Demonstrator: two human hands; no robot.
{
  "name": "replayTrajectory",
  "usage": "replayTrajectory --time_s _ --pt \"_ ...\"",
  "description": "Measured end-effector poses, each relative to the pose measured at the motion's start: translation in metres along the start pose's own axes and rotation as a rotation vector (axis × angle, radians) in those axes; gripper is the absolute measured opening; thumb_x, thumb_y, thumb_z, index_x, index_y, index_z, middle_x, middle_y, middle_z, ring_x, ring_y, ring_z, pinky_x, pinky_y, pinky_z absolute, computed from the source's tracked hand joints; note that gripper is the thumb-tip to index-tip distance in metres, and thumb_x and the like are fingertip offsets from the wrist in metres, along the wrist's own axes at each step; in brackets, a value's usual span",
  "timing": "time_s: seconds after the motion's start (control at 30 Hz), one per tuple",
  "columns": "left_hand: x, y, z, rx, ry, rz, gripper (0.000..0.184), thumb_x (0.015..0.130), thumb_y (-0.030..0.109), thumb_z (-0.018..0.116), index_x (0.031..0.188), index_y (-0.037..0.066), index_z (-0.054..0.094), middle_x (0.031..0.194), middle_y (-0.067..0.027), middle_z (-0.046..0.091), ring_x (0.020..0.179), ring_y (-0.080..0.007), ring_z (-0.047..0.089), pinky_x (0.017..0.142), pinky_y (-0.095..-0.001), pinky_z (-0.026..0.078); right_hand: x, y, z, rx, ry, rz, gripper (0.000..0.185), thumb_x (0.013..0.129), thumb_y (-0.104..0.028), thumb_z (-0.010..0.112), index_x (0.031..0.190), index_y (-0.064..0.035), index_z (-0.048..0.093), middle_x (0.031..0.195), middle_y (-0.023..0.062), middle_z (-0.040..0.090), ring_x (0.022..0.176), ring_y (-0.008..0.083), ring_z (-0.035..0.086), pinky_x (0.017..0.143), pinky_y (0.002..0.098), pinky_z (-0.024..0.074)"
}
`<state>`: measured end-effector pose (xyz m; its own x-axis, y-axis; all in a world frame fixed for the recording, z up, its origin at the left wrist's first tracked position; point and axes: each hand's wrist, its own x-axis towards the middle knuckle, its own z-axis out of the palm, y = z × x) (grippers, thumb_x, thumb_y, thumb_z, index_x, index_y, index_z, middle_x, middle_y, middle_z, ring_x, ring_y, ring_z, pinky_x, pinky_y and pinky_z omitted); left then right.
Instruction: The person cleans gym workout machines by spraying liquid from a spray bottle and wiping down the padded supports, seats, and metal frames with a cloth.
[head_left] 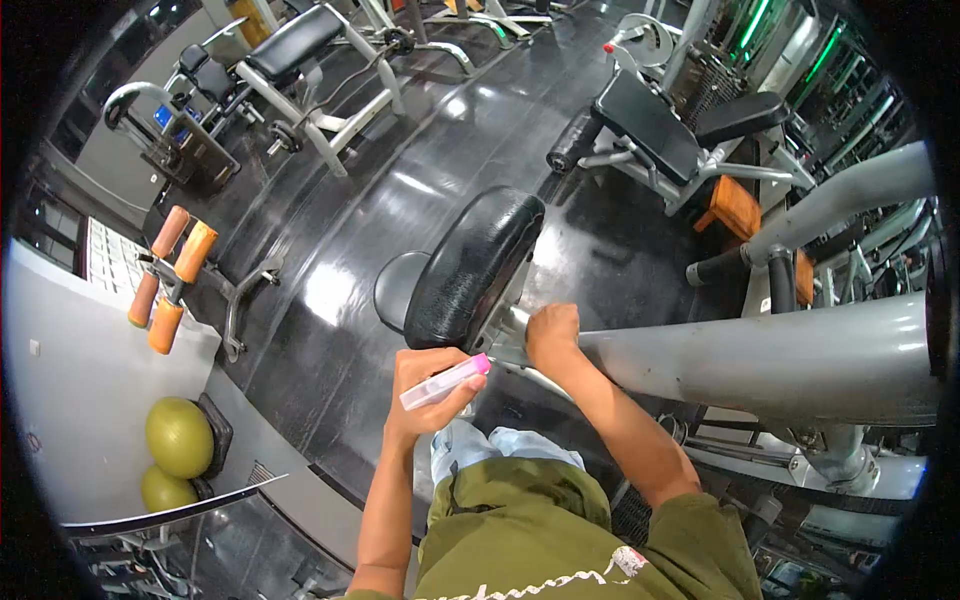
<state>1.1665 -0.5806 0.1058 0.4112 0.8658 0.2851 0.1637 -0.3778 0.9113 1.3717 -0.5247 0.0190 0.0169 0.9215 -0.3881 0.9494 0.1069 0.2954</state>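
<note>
My left hand (432,385) is closed around a small, flat whitish bottle (438,384) with a bright pink cap, held tilted in front of the machine's seat. Just right of the black padded seat (475,270), my right hand (552,335) is closed, at the grey metal frame (512,328) that carries the pad. Its fingers curl away from me, so what they grip is hidden. The pad's black cover is shiny and creased. A round black pad (398,288) shows behind its left side.
A thick grey machine arm (770,355) runs right from beside my right hand. Ahead right stands a black bench (645,125); a barbell bench (300,45) is far left. Orange foam rollers (195,250) and green exercise balls (180,438) are at left. The dark floor (400,180) is glossy.
</note>
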Motion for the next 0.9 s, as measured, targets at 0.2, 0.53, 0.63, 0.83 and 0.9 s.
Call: replayTrajectory --time_s 0.2,0.53,0.63,0.83,0.9 --pt "-0.003 -0.002 0.004 -0.1 0.053 -0.044 0.018 0.082 0.018 0.074 0.077 0.001 0.07 0.058 -0.0056 0.059 0.048 -0.0124 0.054 0.047 -0.0269 0.04 0.016 -0.01 0.009 0.217 0.194 -0.079 0.021 0.086 -0.019 0.066 0.102 -0.0094 0.074 0.106 0.009 0.067 0.103 0.0283 0.064 0.079 0.0383 0.0535" --pt "-0.002 -0.001 0.004 -0.112 0.04 -0.042 0.018 0.083 0.017 0.074 0.079 0.001 0.07 0.06 -0.0065 0.06 0.051 -0.0125 0.056 0.05 -0.0272 0.042 -0.039 0.009 -0.003 0.025 0.007 -0.211 0.015 0.088 -0.02 0.062 0.095 -0.0095 0.071 0.109 0.0103 0.063 0.105 0.0309 0.059 0.074 0.0355 0.0553" --pt "-0.005 0.0 0.005 -0.128 0.057 -0.051 0.017 0.084 0.016 0.074 0.079 0.001 0.07 0.061 -0.0069 0.061 0.052 -0.0132 0.056 0.051 -0.0277 0.042 -0.031 0.009 0.012 0.186 0.409 -0.289 0.015 0.089 -0.022 0.06 0.089 -0.0125 0.071 0.107 0.0094 0.064 0.106 0.0305 0.059 0.07 0.0375 0.0541" --pt "-0.015 -0.013 0.009 -0.102 0.089 0.042 0.014 0.081 0.015 0.075 0.081 0.001 0.07 0.064 -0.007 0.062 0.052 -0.0147 0.056 0.051 -0.0293 0.042 -0.03 0.01 0.035 0.235 0.639 -0.331 0.016 0.087 -0.019 0.06 0.093 -0.0138 0.073 0.1 0.0071 0.064 0.096 0.0291 0.062 0.069 0.0431 0.0533" --pt "-0.022 -0.018 0.014 -0.058 0.12 0.083 0.014 0.08 0.015 0.076 0.082 0.002 0.071 0.064 -0.007 0.061 0.052 -0.0149 0.057 0.051 -0.0294 0.042 -0.035 0.009 0.035 0.058 0.3 -0.233 0.019 0.09 -0.023 0.058 0.084 -0.0135 0.072 0.103 0.0096 0.062 0.101 0.0314 0.059 0.068 0.041 0.0511"
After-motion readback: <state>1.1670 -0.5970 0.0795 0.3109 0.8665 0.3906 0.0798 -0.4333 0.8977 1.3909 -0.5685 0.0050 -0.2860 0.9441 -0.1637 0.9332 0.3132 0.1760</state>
